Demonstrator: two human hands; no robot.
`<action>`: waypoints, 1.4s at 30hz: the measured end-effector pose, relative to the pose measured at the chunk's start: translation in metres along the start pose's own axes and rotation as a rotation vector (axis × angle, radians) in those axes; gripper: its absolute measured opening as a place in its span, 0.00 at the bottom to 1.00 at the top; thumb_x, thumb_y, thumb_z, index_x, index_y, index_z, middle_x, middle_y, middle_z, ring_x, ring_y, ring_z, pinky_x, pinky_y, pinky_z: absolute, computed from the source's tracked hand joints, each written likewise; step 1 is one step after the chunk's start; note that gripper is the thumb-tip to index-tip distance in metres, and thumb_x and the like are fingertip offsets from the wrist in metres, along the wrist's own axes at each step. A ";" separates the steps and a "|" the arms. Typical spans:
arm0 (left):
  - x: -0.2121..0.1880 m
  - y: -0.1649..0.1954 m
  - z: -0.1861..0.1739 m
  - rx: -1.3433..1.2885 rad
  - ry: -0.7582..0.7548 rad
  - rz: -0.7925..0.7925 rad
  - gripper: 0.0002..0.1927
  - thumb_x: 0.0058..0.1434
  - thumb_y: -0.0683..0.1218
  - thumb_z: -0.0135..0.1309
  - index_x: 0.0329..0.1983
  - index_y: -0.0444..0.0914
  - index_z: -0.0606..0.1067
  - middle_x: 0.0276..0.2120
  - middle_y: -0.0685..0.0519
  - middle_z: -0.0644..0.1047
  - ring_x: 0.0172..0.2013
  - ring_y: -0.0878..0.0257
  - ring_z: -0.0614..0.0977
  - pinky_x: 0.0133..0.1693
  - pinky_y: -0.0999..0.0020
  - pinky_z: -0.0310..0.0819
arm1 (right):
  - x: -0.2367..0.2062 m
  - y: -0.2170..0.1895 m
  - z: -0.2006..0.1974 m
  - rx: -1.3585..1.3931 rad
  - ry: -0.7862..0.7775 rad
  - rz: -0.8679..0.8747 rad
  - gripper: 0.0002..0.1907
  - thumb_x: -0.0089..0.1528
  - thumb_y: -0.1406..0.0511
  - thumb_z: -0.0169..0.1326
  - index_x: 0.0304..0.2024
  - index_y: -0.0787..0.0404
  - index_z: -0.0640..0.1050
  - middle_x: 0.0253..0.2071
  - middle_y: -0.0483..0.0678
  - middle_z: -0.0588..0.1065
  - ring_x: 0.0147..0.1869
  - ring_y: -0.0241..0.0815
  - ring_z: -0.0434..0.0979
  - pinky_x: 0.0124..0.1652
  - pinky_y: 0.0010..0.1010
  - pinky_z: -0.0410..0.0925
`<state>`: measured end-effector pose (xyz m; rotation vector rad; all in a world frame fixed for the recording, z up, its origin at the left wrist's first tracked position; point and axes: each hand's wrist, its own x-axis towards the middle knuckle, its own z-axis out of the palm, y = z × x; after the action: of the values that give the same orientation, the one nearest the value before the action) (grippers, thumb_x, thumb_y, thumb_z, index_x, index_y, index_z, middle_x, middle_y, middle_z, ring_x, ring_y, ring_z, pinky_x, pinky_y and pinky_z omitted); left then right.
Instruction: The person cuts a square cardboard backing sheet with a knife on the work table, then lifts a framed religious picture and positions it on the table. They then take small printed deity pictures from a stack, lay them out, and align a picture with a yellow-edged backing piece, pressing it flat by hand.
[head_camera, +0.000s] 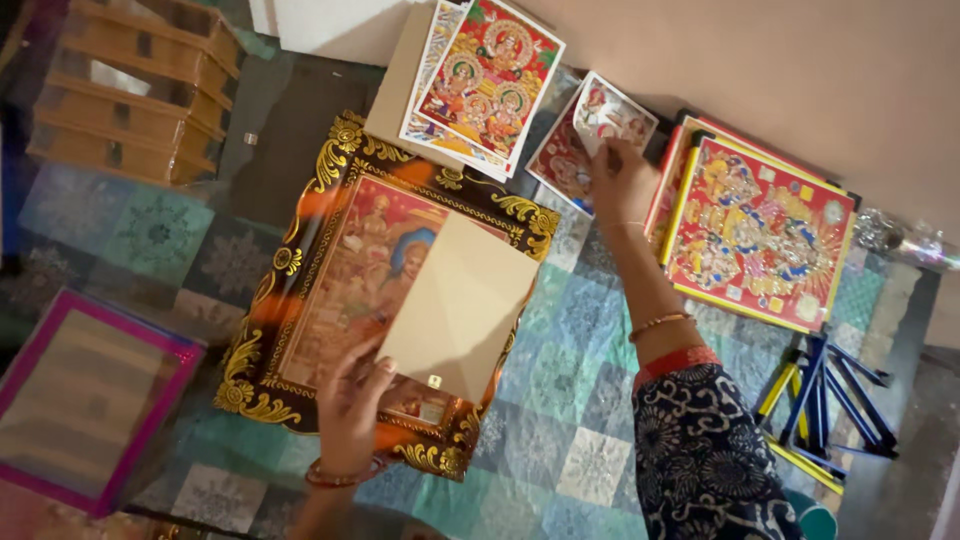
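Hands: left hand (352, 400) grasps a tan board (458, 305) lying over an ornate gold frame (300, 260); right hand (620, 180) pinches a small print (590, 135) beside stacked prints (490, 75) on the quilt (570, 420).

A stack of wooden frames (135, 85) sits at the far left corner of the patchwork cloth (570, 420). A pink-bordered frame (85, 400) lies at the near left edge. Two prints (485, 80) rest on a brown board at the far edge. A red print on stacked frames (760, 235) occupies the right side. Blue and yellow strips (830, 400) lie near the right edge.
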<state>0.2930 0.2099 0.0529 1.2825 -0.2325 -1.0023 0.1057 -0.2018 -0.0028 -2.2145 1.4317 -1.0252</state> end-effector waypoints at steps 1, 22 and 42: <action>-0.004 -0.005 0.002 -0.048 -0.003 -0.055 0.20 0.66 0.39 0.54 0.60 0.28 0.72 0.47 0.44 0.80 0.45 0.58 0.84 0.47 0.62 0.83 | 0.004 -0.002 -0.008 0.047 0.024 -0.010 0.07 0.64 0.67 0.59 0.42 0.64 0.82 0.35 0.55 0.82 0.38 0.46 0.86 0.39 0.35 0.76; -0.094 -0.224 0.023 0.284 -0.332 -0.276 0.13 0.65 0.39 0.55 0.53 0.35 0.78 0.41 0.49 0.82 0.38 0.59 0.84 0.38 0.65 0.83 | -0.313 -0.039 -0.313 -0.436 0.563 -0.003 0.03 0.69 0.75 0.58 0.43 0.64 0.81 0.41 0.53 0.80 0.44 0.54 0.81 0.44 0.40 0.72; -0.137 -0.267 0.162 0.707 -0.370 0.120 0.24 0.59 0.47 0.58 0.59 0.38 0.73 0.51 0.43 0.79 0.52 0.49 0.81 0.53 0.56 0.75 | -0.457 0.027 -0.252 -0.052 -0.057 0.306 0.43 0.54 0.56 0.71 0.66 0.61 0.67 0.58 0.57 0.73 0.61 0.60 0.73 0.60 0.47 0.66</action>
<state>-0.0226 0.2119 -0.0762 1.6743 -1.0066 -1.0897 -0.2024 0.2199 -0.0263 -1.9582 1.7207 -0.8237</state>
